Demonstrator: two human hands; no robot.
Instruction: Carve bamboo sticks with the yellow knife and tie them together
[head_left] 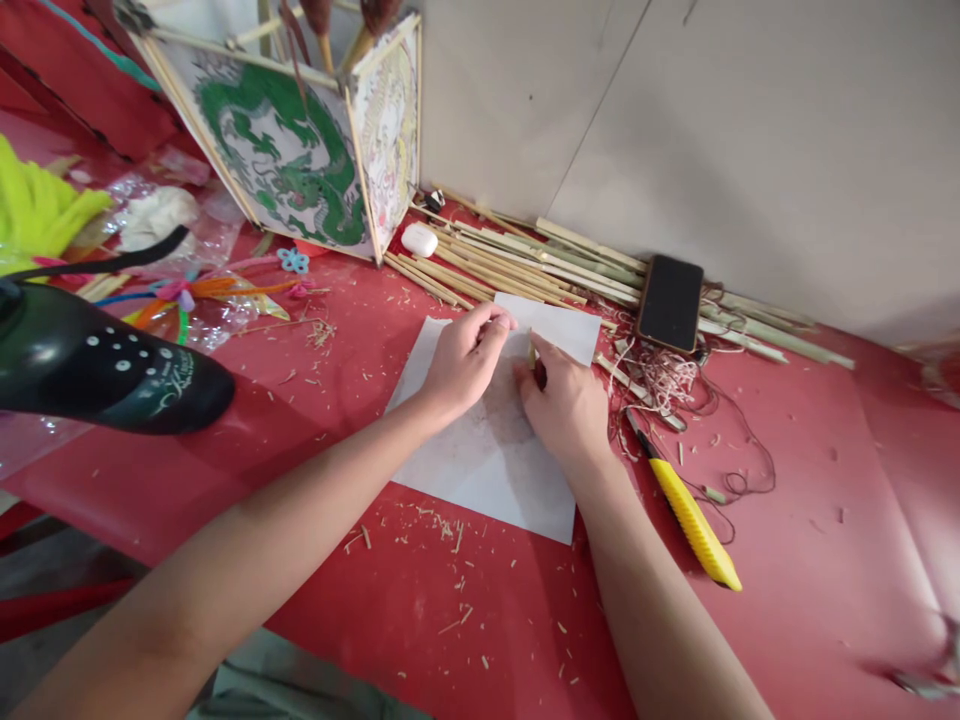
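The left hand's (466,362) fingers curl closed over the white paper (480,470); the right's (566,400) bend inward beside a pale sliver (532,352), the index pressing down, perhaps to steady the sheet. The yellow knife (694,520) lies just right, probably for easy reach; bamboo sticks (487,262) lie beyond, on the far side. Whether either hand grips anything, I can't tell; knuckles hide it. The bottle (112,365) is cut off, left.
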